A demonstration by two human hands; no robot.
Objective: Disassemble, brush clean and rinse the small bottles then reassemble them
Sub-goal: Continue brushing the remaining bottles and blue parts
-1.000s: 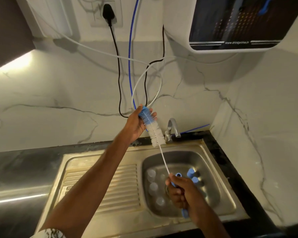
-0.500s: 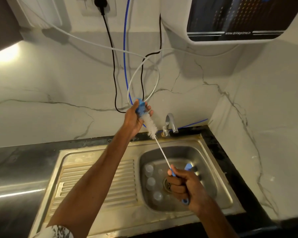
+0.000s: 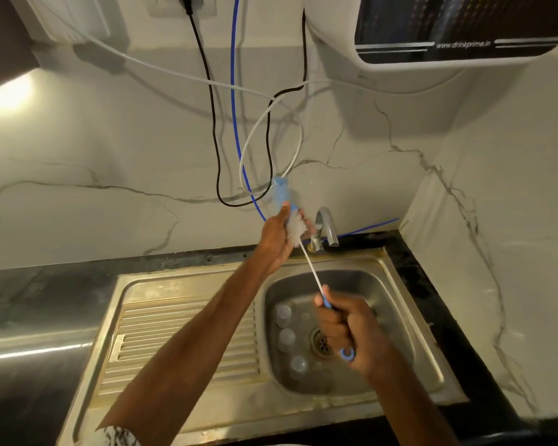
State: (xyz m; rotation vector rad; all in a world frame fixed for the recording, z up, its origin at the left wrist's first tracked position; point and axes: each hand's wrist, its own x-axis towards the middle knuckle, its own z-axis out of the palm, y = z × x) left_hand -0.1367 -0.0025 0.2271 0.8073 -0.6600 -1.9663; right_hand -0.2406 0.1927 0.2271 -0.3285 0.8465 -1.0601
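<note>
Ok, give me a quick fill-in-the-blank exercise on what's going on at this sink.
1. The left hand holds a small bottle up beside the metal ___.
2. The right hand grips the brush by its ___ handle.
3. More clear bottles lie in the ___ basin.
Missing words: tap; blue; sink.

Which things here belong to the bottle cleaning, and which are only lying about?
In the job:
- the left hand holding a blue bottle
- the right hand gripping the brush
- clear bottles in the sink
- the tap

Not in the job:
- water purifier
- black cable
- blue tube
- white hose
</note>
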